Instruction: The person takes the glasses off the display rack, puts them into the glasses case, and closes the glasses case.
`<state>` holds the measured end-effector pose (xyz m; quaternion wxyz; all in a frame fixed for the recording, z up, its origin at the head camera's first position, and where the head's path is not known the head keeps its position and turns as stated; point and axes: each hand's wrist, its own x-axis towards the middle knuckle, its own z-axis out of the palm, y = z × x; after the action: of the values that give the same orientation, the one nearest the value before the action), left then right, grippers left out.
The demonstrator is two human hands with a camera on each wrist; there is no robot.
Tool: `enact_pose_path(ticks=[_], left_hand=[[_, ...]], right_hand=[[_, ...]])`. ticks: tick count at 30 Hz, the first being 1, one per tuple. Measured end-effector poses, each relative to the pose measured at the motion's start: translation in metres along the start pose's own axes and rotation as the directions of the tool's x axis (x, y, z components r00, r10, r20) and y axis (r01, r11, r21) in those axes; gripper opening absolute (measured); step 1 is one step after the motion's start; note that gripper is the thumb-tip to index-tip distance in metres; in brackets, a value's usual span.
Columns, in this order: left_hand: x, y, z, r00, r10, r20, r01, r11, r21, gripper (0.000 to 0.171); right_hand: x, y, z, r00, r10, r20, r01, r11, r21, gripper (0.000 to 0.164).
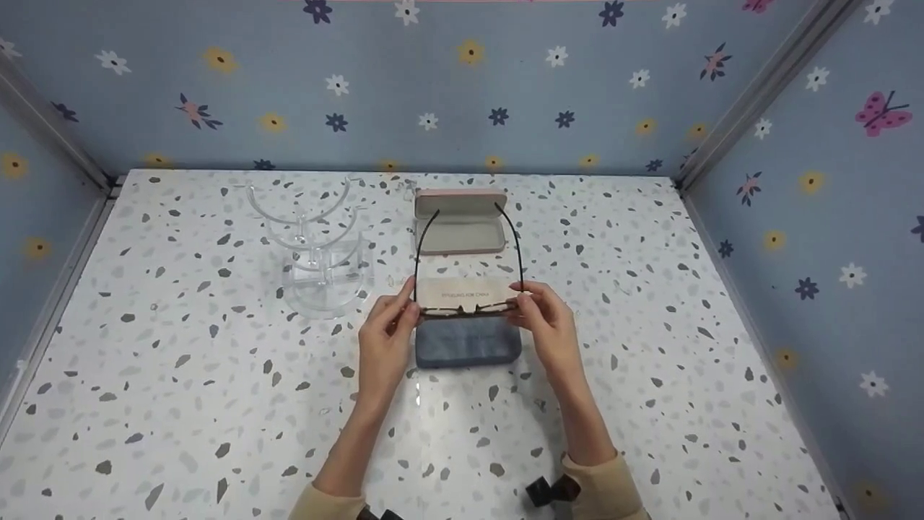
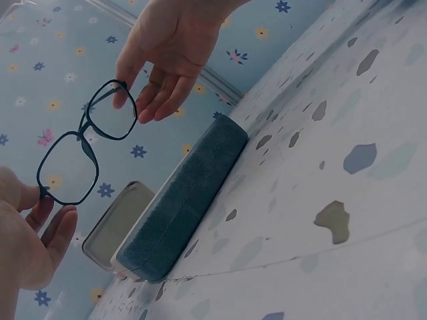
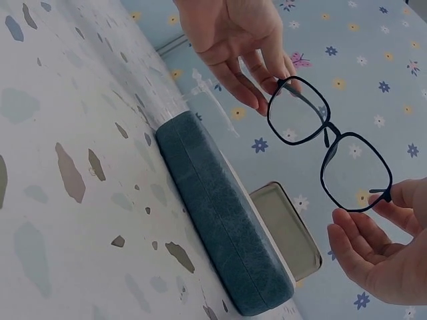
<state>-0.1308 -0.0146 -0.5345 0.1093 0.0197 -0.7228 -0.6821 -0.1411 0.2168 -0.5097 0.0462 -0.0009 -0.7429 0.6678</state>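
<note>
A pair of dark-framed eyeglasses [image 1: 442,311] is held up in both hands over a blue glasses case [image 1: 468,347]. My left hand [image 1: 384,343] pinches the left end of the frame between thumb and fingers. At the opposite end, the right hand [image 1: 554,332] pinches the frame near its hinge. Both temples are unfolded and point away from me. In the left wrist view the clear lenses of the eyeglasses [image 2: 81,132] are raised above the blue case [image 2: 183,200]. A pale panel [image 1: 462,289] with small lettering shows behind the frame.
Farther back, a second glasses case [image 1: 460,235] stands open, pinkish outside and grey inside. To its left is a clear acrylic display stand [image 1: 321,271] with curved arms. Flower-patterned panels [image 1: 404,94] border the speckled white table [image 1: 216,375] at the back and sides.
</note>
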Motion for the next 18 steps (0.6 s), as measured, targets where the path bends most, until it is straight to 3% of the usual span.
enact_pose_path(ticks=[18], left_hand=[[0.0006,0.0006,-0.0001,1.000,-0.020,0.022,0.020,1.000,0.010,0.039]], right_hand=[[-0.0007,0.0000,-0.0005,1.000,0.007,0.008,-0.007,1.000,-0.004,0.029]])
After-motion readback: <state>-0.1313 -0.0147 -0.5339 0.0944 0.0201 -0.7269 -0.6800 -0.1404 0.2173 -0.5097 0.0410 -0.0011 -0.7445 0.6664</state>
